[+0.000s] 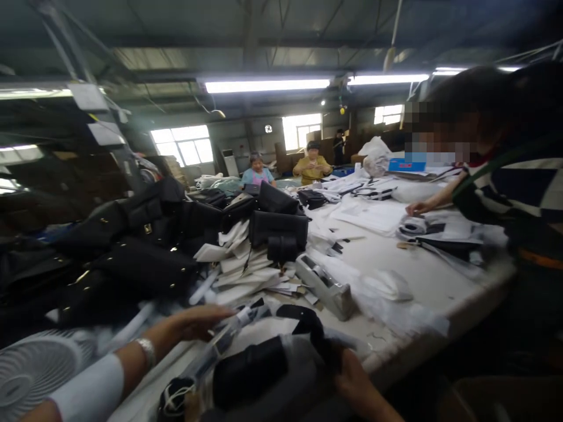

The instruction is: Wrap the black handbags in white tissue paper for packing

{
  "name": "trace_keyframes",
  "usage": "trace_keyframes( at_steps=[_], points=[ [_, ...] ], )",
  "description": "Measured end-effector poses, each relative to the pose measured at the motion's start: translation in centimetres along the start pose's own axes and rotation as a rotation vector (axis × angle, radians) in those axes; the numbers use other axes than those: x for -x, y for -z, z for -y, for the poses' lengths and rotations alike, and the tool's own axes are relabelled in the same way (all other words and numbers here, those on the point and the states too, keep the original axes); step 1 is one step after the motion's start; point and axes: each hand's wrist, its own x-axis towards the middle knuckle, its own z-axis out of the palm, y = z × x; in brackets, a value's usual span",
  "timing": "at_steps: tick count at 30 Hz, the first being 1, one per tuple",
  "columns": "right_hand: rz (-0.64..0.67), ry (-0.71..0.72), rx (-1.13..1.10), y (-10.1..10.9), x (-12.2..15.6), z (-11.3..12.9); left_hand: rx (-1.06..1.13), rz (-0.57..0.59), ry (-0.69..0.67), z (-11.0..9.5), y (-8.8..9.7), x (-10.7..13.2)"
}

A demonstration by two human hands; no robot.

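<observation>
In front of me lies a black bag (250,372), partly covered with white wrapping. My right hand (358,378) is closed on its right end, the fingertips lost in the dark material. My left hand (200,322), a silver bracelet at the wrist, reaches over the bag's left side with fingers stretched out, somewhat blurred. Just beneath those fingers runs a clear plastic-wrapped strip (222,340); whether they touch it I cannot tell. A bundle of pale cord (178,398) lies at the bag's lower left.
Black bags (141,264) are heaped at left, above a white fan (39,375). White paper pieces (244,275) and a grey tape dispenser (325,287) sit ahead. At right a co-worker's hand (420,208) touches wrapped goods on the table (422,281). Other people work farther back.
</observation>
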Motion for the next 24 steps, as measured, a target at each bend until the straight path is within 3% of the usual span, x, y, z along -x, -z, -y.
trace_keyframes(
  at_steps=[4,8,11,15,17,19,22,24],
  points=[
    [-0.033,0.016,-0.005,-0.2,0.0,-0.9,0.066,-0.023,-0.116,-3.9,2.4,0.7],
    [-0.069,0.043,-0.036,-0.6,-0.2,-1.1,0.078,-0.164,-0.351,-8.1,4.2,4.2],
    [-0.031,0.055,-0.032,-0.5,-0.1,-0.9,0.026,-0.261,-0.456,-10.2,4.2,7.7],
    [-0.057,-0.028,0.146,1.0,1.3,-0.3,-0.15,-0.325,-0.494,-11.1,3.2,11.1],
    [-0.139,-0.087,0.317,2.1,2.3,1.5,-0.143,-0.287,-0.489,-10.9,2.8,11.9],
    [-0.245,-0.005,0.443,2.9,2.8,5.0,-0.095,-0.231,-0.477,-10.5,2.6,12.0],
    [-0.392,0.407,0.485,3.2,2.0,11.8,-0.029,-0.189,-0.46,-10.1,2.7,11.7],
    [-0.346,0.603,0.542,2.9,0.2,15.9,0.021,-0.16,-0.455,-9.9,2.8,11.3]
  ],
)
